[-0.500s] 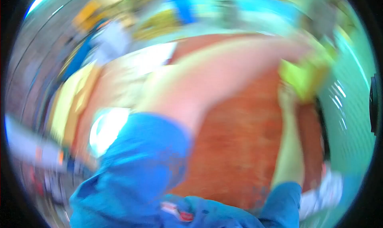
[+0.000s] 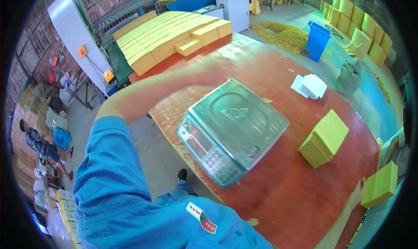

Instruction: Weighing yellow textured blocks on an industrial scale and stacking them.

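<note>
Left arm swung aside, baring scale (image 2: 233, 131) (1 yellow block (image 2: 325, 138) beside).

Workshop interior, daylight, evenly lit. Large red-brown table (image 2: 270, 70) fills centre of view. Brick wall (image 2: 26, 66) runs along the left, with a tall white panel (image 2: 72, 27) leaning against it carrying two orange tags. Grey concrete floor (image 2: 87, 118) left of the table; floor to the right painted teal (image 2: 370, 96). Blue wheeled bin (image 2: 316, 41) stands on the far right floor, beside a spread of yellow shavings (image 2: 281, 35). Grey sack (image 2: 349, 76) near the bin. Yellow blocks stacked along the right wall (image 2: 361, 22). White cabinet (image 2: 234, 9) at the far end. A second person (image 2: 41, 146) beside a blue crate (image 2: 62, 138), far left.
</note>
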Tool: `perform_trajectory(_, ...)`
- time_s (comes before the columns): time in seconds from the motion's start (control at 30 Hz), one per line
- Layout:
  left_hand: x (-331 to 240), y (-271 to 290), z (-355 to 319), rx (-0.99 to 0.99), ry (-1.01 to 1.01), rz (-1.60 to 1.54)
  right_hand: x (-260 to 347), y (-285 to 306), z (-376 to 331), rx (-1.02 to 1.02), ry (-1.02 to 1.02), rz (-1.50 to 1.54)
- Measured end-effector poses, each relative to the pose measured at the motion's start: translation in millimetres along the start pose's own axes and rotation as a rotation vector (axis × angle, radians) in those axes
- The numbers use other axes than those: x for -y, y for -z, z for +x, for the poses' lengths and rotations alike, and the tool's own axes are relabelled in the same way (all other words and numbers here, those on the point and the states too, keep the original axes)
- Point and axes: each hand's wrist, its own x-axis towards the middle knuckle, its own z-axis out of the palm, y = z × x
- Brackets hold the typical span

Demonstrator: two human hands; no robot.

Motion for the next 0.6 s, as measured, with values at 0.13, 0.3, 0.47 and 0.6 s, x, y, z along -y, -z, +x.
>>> perform_trajectory(0.13,183,-36,-172,0.105,0.698,-0.007,324,-91,-116,0.157,0.218,0.438)
perform_trajectory(0.3,292,-81,-298,0.04,0.996,-0.176,516,-228,-310,0.785,0.651,0.466)
perform_trajectory(0.47,378,-131,-256,-0.019,0.83,-0.252,566,-407,-471,0.96,0.29,0.586)
perform_trajectory(0.6,439,-154,-201,-0.123,0.755,-0.216,564,-472,-513,0.741,0.389,0.319)
